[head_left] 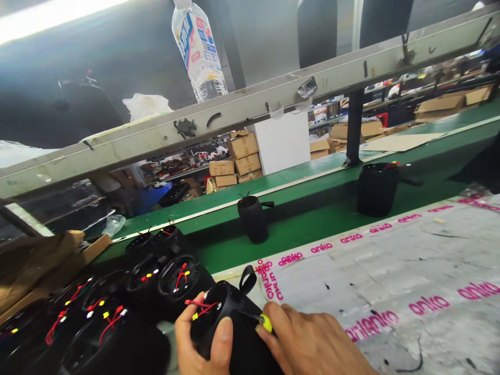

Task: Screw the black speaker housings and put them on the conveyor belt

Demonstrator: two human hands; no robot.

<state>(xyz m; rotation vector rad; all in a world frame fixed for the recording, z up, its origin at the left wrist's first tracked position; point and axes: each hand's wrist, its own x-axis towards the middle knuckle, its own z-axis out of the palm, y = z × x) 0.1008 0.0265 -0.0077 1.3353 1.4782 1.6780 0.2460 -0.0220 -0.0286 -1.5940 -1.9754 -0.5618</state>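
Observation:
My left hand point(205, 338) is wrapped around the rim of a black fabric-covered cylindrical speaker housing point(244, 336), thumb on the near side. Red wires with white and yellow connectors point(203, 306) stick out of its open top, and a black strap loop point(248, 281) rises from the far edge. In my right hand point(308, 333) is pinched a small yellow-handled tool point(266, 323). Its thin tip points at the housing's side near the strap; whether it touches cannot be made out. More such housings point(183, 281) with red wires stand crowded to the left.
Beyond the worktop, covered with pink-lettered tape point(351, 238), runs a green conveyor belt point(304, 229). It carries a black housing point(253, 219) and a larger one point(377, 190). A metal shelf beam point(242, 104) crosses above, bearing a plastic bottle point(199, 52). Cardboard point(50, 265) lies left.

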